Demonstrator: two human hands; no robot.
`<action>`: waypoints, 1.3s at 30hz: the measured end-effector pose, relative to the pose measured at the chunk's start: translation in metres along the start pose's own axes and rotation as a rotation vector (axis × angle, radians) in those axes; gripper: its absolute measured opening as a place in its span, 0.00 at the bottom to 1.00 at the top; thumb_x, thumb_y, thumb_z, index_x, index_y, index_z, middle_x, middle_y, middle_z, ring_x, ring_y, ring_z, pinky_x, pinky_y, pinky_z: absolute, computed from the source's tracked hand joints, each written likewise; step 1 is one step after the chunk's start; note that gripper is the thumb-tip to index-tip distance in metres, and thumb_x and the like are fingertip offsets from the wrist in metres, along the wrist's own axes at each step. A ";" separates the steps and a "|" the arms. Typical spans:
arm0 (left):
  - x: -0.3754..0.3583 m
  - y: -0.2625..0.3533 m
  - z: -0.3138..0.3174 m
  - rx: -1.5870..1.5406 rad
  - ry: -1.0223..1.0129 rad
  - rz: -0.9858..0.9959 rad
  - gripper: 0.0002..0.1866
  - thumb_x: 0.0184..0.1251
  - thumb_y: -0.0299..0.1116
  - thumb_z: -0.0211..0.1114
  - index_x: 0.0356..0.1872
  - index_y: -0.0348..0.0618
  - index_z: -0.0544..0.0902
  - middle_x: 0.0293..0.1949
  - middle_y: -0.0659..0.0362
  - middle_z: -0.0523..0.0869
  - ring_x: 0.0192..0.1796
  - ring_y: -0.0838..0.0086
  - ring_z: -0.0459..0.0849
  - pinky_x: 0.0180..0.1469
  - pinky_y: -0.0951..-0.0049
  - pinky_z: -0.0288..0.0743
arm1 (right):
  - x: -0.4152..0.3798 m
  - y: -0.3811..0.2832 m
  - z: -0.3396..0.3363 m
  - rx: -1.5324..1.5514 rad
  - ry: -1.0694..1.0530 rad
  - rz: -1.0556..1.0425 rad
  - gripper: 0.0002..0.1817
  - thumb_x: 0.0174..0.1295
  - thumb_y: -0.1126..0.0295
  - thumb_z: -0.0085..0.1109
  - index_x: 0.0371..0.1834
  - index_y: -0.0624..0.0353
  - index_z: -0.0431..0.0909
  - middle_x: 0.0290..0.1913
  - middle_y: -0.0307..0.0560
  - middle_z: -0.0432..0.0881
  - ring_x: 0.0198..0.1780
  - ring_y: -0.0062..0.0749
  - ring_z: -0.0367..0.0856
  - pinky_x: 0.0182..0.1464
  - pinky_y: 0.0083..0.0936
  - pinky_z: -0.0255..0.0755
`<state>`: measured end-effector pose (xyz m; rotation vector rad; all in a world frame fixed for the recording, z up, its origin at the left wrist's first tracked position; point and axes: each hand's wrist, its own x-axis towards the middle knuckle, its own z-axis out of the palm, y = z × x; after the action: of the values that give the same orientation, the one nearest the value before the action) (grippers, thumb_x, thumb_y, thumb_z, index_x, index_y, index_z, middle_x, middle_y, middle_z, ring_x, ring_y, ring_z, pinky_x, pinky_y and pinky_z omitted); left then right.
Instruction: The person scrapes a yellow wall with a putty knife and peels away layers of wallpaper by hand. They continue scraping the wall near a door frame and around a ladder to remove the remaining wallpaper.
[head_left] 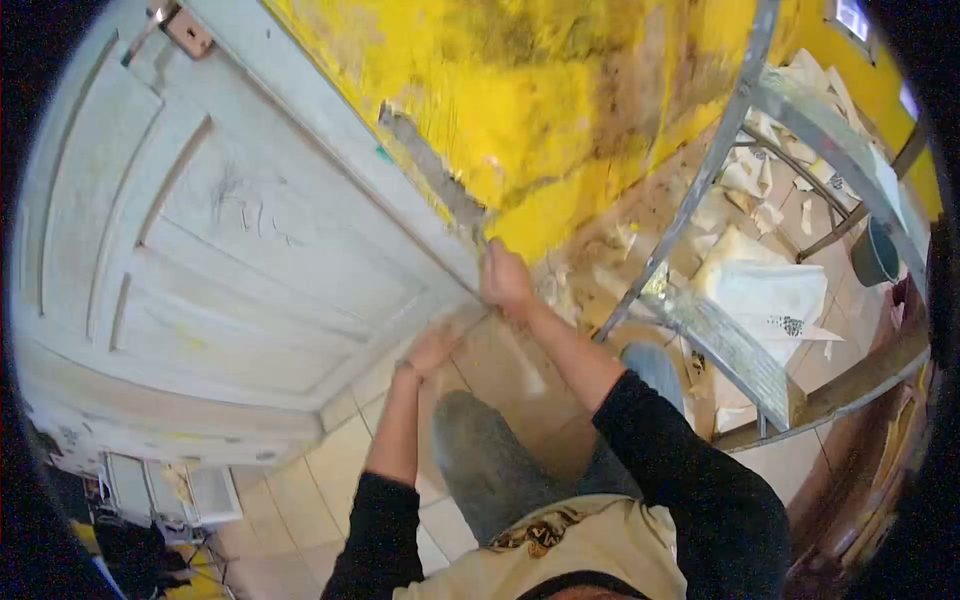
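Observation:
My right hand (508,278) is closed in a fist at the foot of the yellow wall (560,190), beside the white door frame (395,195). What it grips is hidden; a thin grey shape shows just above the fist. Above it, a strip of bare grey plaster (435,170) runs along the frame where the yellow paint is gone. Low by the bottom corner of the white panelled door (270,240), my left hand (435,350) has its fingers stretched out, slightly blurred, with nothing seen in it.
A metal stepladder (690,200) stands close on my right. Behind it, torn paper scraps (765,290) and debris cover the tiled floor (300,490). A dark bucket (875,250) is at the far right. Several items, including a white tray (215,495), lie at lower left.

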<state>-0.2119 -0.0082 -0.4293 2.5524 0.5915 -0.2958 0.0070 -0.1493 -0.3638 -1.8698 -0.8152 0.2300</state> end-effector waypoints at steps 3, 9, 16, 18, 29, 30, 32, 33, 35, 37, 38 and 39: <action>-0.063 -0.017 0.054 -0.304 -0.462 -0.310 0.32 0.74 0.57 0.56 0.72 0.50 0.73 0.72 0.46 0.72 0.72 0.54 0.71 0.73 0.59 0.64 | 0.001 0.039 0.033 0.034 -0.089 0.030 0.15 0.71 0.63 0.48 0.38 0.67 0.74 0.32 0.71 0.83 0.38 0.67 0.84 0.41 0.57 0.75; -0.158 -0.008 0.130 -1.225 0.127 -0.614 0.40 0.77 0.66 0.45 0.73 0.42 0.71 0.71 0.51 0.75 0.71 0.61 0.72 0.72 0.58 0.64 | -0.134 0.098 -0.023 0.646 -0.624 0.820 0.19 0.72 0.62 0.50 0.27 0.64 0.79 0.20 0.53 0.80 0.21 0.43 0.83 0.24 0.40 0.77; -0.140 -0.002 0.116 -0.662 0.002 -0.559 0.45 0.71 0.66 0.53 0.68 0.28 0.72 0.64 0.39 0.79 0.68 0.53 0.75 0.70 0.63 0.67 | -0.190 0.091 -0.059 0.971 -0.550 1.188 0.10 0.70 0.68 0.48 0.34 0.63 0.74 0.27 0.52 0.78 0.25 0.42 0.81 0.28 0.40 0.82; -0.135 0.050 0.072 -0.590 0.072 -0.479 0.44 0.69 0.65 0.56 0.65 0.27 0.73 0.63 0.37 0.79 0.68 0.53 0.76 0.69 0.62 0.68 | -0.187 0.082 -0.065 0.932 -0.607 1.139 0.10 0.70 0.67 0.47 0.36 0.62 0.74 0.28 0.52 0.77 0.26 0.43 0.81 0.28 0.40 0.81; -0.115 0.082 0.112 0.245 0.228 -0.254 0.52 0.59 0.64 0.65 0.75 0.37 0.60 0.74 0.33 0.61 0.69 0.30 0.65 0.71 0.38 0.60 | 0.007 -0.129 -0.138 0.086 -0.021 -0.524 0.21 0.72 0.71 0.50 0.67 0.61 0.69 0.47 0.64 0.82 0.50 0.60 0.82 0.51 0.49 0.77; -0.115 0.086 0.107 0.183 0.223 -0.278 0.52 0.59 0.63 0.65 0.76 0.37 0.59 0.74 0.32 0.61 0.70 0.30 0.64 0.72 0.39 0.59 | 0.022 -0.137 -0.137 0.054 0.037 -0.637 0.22 0.72 0.70 0.49 0.69 0.59 0.69 0.47 0.63 0.82 0.49 0.60 0.82 0.51 0.49 0.77; -0.117 0.092 0.104 0.112 0.220 -0.304 0.52 0.60 0.63 0.65 0.76 0.37 0.59 0.73 0.32 0.61 0.71 0.31 0.63 0.73 0.39 0.57 | 0.036 -0.154 -0.141 -0.044 0.022 -0.597 0.22 0.72 0.70 0.48 0.68 0.57 0.70 0.48 0.62 0.81 0.49 0.60 0.82 0.51 0.50 0.77; -0.117 0.093 0.103 0.129 0.219 -0.311 0.52 0.59 0.63 0.64 0.76 0.37 0.59 0.73 0.32 0.61 0.71 0.31 0.63 0.73 0.40 0.58 | 0.040 -0.162 -0.142 -0.133 0.014 -0.552 0.22 0.72 0.69 0.48 0.68 0.55 0.71 0.48 0.61 0.81 0.48 0.60 0.82 0.52 0.50 0.77; -0.118 0.093 0.101 0.145 0.222 -0.318 0.52 0.59 0.63 0.64 0.76 0.37 0.59 0.74 0.32 0.60 0.71 0.31 0.63 0.73 0.40 0.59 | 0.041 -0.166 -0.148 -0.169 0.013 -0.522 0.22 0.72 0.69 0.47 0.68 0.52 0.71 0.50 0.61 0.80 0.49 0.61 0.81 0.52 0.50 0.76; -0.119 0.092 0.100 0.095 0.218 -0.341 0.52 0.59 0.63 0.64 0.76 0.37 0.59 0.74 0.33 0.60 0.71 0.30 0.62 0.72 0.39 0.59 | 0.041 -0.160 -0.155 -0.131 0.145 -0.517 0.22 0.71 0.69 0.48 0.68 0.54 0.71 0.49 0.61 0.80 0.50 0.59 0.81 0.52 0.50 0.76; -0.117 0.093 0.100 0.087 0.221 -0.341 0.52 0.59 0.63 0.64 0.76 0.37 0.59 0.74 0.33 0.60 0.71 0.30 0.62 0.72 0.39 0.59 | 0.043 -0.153 -0.158 -0.086 0.195 -0.513 0.21 0.71 0.71 0.49 0.67 0.59 0.71 0.49 0.62 0.81 0.53 0.57 0.81 0.55 0.47 0.75; -0.118 0.091 0.101 0.071 0.241 -0.346 0.52 0.58 0.63 0.65 0.76 0.38 0.60 0.74 0.33 0.60 0.71 0.31 0.62 0.72 0.39 0.60 | 0.040 -0.150 -0.160 -0.089 0.189 -0.513 0.21 0.71 0.71 0.49 0.67 0.59 0.71 0.49 0.62 0.81 0.53 0.57 0.81 0.55 0.47 0.75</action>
<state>-0.2838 -0.1732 -0.4400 2.5637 1.1371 -0.1272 0.0528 -0.2075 -0.1533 -1.6670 -1.1503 -0.3032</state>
